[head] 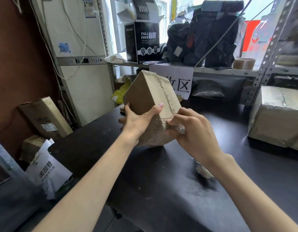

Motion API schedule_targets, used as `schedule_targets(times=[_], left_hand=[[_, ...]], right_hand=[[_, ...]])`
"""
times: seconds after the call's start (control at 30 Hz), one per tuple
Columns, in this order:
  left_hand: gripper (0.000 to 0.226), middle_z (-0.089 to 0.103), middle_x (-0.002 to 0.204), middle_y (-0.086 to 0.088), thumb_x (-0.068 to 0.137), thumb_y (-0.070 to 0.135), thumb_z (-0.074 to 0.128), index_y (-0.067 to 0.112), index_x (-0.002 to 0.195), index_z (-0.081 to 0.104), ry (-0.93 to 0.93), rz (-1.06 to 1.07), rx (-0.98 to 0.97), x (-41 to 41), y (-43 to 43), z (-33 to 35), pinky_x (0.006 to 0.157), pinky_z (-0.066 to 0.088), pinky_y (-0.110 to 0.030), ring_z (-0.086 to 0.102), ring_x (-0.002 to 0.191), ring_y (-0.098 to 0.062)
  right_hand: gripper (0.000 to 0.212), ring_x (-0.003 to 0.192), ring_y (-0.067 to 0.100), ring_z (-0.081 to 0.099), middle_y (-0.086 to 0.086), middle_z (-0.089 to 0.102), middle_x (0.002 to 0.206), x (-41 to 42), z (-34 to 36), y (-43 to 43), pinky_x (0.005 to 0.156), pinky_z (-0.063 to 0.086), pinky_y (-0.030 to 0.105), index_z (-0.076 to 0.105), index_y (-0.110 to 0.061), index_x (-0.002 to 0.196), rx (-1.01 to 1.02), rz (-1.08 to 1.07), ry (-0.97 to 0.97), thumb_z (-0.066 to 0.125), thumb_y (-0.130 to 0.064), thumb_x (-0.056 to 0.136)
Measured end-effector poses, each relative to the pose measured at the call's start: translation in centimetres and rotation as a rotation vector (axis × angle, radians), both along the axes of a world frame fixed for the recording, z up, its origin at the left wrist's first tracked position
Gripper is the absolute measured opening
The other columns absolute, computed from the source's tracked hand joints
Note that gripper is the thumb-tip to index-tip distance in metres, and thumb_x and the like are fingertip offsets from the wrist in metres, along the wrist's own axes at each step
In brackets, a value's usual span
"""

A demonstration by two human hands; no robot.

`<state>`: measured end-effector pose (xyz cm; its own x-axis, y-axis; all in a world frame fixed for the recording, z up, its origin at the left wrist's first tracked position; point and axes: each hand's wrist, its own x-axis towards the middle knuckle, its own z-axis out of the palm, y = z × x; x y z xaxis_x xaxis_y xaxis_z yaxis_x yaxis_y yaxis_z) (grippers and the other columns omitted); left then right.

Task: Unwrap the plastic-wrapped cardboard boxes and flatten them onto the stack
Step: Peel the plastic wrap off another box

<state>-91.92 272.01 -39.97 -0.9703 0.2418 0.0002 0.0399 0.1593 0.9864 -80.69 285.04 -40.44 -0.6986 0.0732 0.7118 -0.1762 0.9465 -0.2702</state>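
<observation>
A small brown cardboard box is held tilted on one corner above the black table. My left hand grips its left face, thumb across the front and fingers round the back. At the box's lower right corner my right hand pinches a bit of clear plastic wrap. A dashed seam runs down the box's right face. A larger plastic-wrapped cardboard box sits on the table at the right. A crumpled piece of clear plastic lies on the table under my right forearm.
Metal shelving behind the table holds a black "FULL FACE MASK" carton, dark bags and a roll of tape. A white paper sign hangs off the shelf. Long cardboard boxes and a white mailer lie on the left.
</observation>
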Motion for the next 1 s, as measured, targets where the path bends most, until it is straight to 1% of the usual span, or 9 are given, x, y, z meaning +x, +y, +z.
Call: schedule_targets(times=[0.1,0.2,0.3,0.37,0.47,0.57,0.7,0.8,1.0], left_hand=[[0.147,0.048,0.142,-0.005,0.033,0.079,0.079,0.034,0.157,0.014,0.015,-0.007,0.006,0.1,0.1,0.0,0.112,0.041,-0.052,0.045,0.132,-0.027],[0.152,0.047,0.143,-0.006,0.028,0.081,0.076,0.034,0.157,0.012,-0.025,0.004,0.035,-0.1,-0.1,0.2,0.111,0.041,-0.054,0.046,0.133,-0.029],[0.152,0.046,0.143,-0.006,0.026,0.081,0.08,0.037,0.156,0.015,-0.057,-0.01,0.067,-0.3,-0.6,0.0,0.108,0.043,-0.055,0.047,0.131,-0.029],[0.153,0.048,0.143,-0.005,0.024,0.082,0.081,0.039,0.155,0.016,-0.058,-0.023,0.074,-0.2,-0.7,-0.1,0.108,0.044,-0.055,0.049,0.13,-0.029],[0.148,0.049,0.142,-0.004,0.03,0.079,0.08,0.037,0.156,0.015,-0.044,-0.05,0.077,-0.1,-0.7,-0.1,0.11,0.042,-0.054,0.049,0.129,-0.027],[0.147,0.049,0.141,-0.004,0.031,0.08,0.08,0.037,0.156,0.015,-0.032,-0.048,0.067,-0.1,-0.6,-0.1,0.11,0.042,-0.053,0.049,0.128,-0.026],[0.153,0.047,0.143,-0.004,0.025,0.083,0.079,0.037,0.155,0.015,-0.02,-0.021,0.046,0.1,-0.4,0.0,0.11,0.042,-0.054,0.047,0.131,-0.028],[0.156,0.047,0.144,-0.004,0.024,0.083,0.08,0.036,0.156,0.013,-0.024,-0.016,0.054,0.1,-0.4,0.1,0.111,0.04,-0.055,0.046,0.132,-0.028],[0.153,0.041,0.146,-0.008,0.025,0.083,0.075,0.037,0.157,0.011,-0.033,0.023,0.02,0.4,0.0,0.2,0.112,0.038,-0.057,0.039,0.136,-0.031]], right_hand=[[0.019,0.077,0.005,0.041,-0.008,0.061,0.08,0.1,0.2,0.3,0.064,0.036,0.025,0.068,-0.018,0.074,-0.081,0.008,0.007,0.081,-0.008,0.065],[0.022,0.077,0.009,0.048,-0.011,0.059,0.078,0.2,0.3,-0.3,0.064,0.041,0.029,0.065,-0.018,0.074,-0.144,0.109,0.079,0.082,-0.006,0.067],[0.035,0.093,0.014,0.052,-0.006,0.062,0.101,-0.1,0.3,-0.2,0.075,0.042,0.026,0.07,-0.016,0.103,-0.092,0.065,0.085,0.083,-0.026,0.072],[0.049,0.102,0.016,0.054,-0.005,0.064,0.11,-0.4,-0.1,0.4,0.082,0.049,0.03,0.07,-0.017,0.117,-0.019,0.037,0.029,0.085,-0.021,0.07],[0.034,0.086,0.019,0.062,-0.007,0.069,0.096,-0.4,-0.8,0.8,0.068,0.048,0.027,0.075,-0.019,0.097,0.02,0.053,0.064,0.077,0.0,0.069],[0.021,0.074,0.018,0.056,-0.008,0.065,0.082,-0.1,-0.6,0.5,0.059,0.037,0.023,0.07,-0.019,0.078,0.035,0.033,0.128,0.07,-0.001,0.067],[0.016,0.078,0.012,0.051,-0.011,0.059,0.082,-0.2,-0.8,0.3,0.062,0.043,0.03,0.064,-0.016,0.073,-0.132,0.109,0.117,0.063,-0.001,0.068],[0.024,0.082,0.011,0.054,-0.016,0.055,0.085,-0.3,-0.4,0.3,0.066,0.046,0.031,0.063,-0.017,0.077,-0.225,0.136,0.047,0.074,0.003,0.07],[0.015,0.083,0.022,0.067,-0.007,0.067,0.094,-0.4,-0.4,-0.2,0.068,0.055,0.041,0.076,-0.019,0.089,-0.216,0.152,0.111,0.079,-0.022,0.074]])
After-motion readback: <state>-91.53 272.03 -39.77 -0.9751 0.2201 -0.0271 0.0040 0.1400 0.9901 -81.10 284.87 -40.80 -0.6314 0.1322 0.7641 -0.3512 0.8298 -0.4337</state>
